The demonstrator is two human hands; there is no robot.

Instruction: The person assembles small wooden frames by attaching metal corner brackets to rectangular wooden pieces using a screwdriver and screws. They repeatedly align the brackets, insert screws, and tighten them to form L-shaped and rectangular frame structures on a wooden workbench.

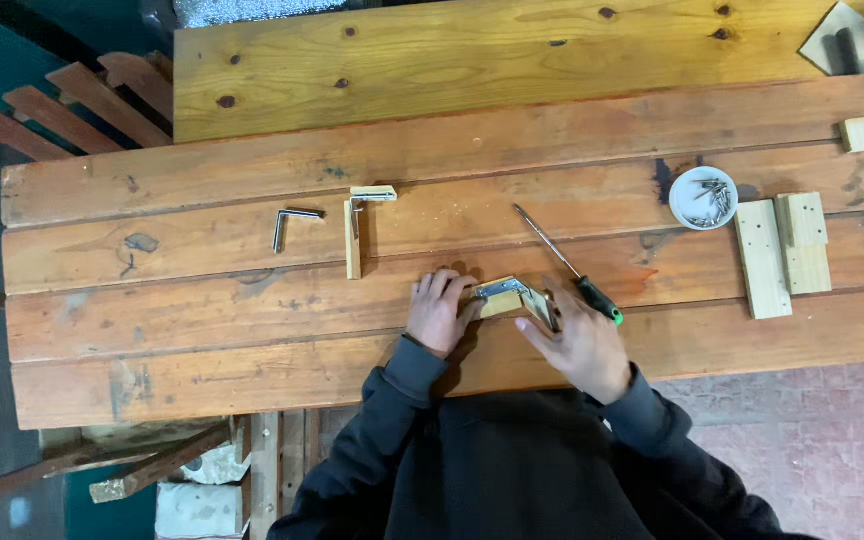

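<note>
Both hands, left (439,312) and right (582,345), pinch a small wooden corner piece (522,300) with its bracket near the bench's (202,330) front edge, steadying it; screwdriver (567,263) just beside.

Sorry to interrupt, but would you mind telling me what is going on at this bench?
A person at a wooden workbench holds a small wooden corner piece with a metal angle bracket on it, the left hand on one side and the right hand on the other. A green-handled screwdriver lies beside the right hand. Further off are a white dish of screws, a finished corner piece, a loose bracket and wood offcuts.
</note>
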